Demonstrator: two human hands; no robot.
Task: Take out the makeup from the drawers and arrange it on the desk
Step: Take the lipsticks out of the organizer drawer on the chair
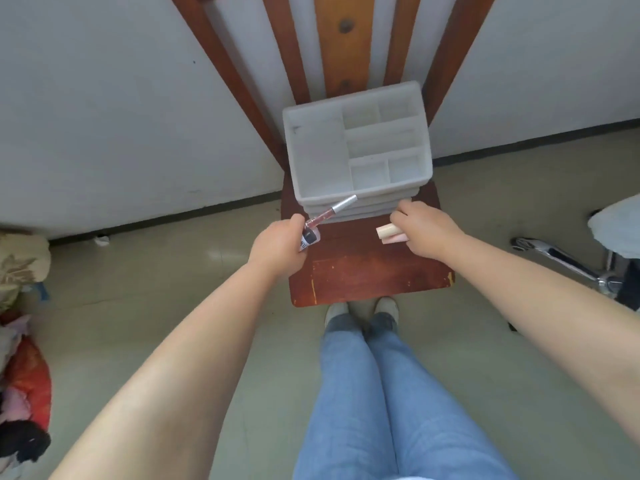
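From the head view, at centre frame, a white drawer organiser (pixel 356 147) sits at the back of a red wooden chair seat (pixel 374 271), and its top tray, split into several compartments, looks bare. The left hand (pixel 277 247), just left of centre, has its fingers curled round a slim lip gloss tube (pixel 332 211) with a silver cap slanting up toward the organiser's front edge, and a small dark-capped bottle (pixel 309 238) is tucked in the same grip. The right hand (pixel 420 228), just right of centre, is closed round two pale tubes (pixel 389 233), one cream and one pink, their ends poking out to the left above the seat. So both hands are loaded, and the makeup on show is out of the drawers but not yet set down anywhere. The drawer fronts below the tray appear pushed in; whether anything remains inside them cannot be told from here. No desk surface shows in frame, so the arranging looks to be ahead. Blue jeans (pixel 381 393) fill lower centre, a chrome chair base (pixel 571 261) sits at right.
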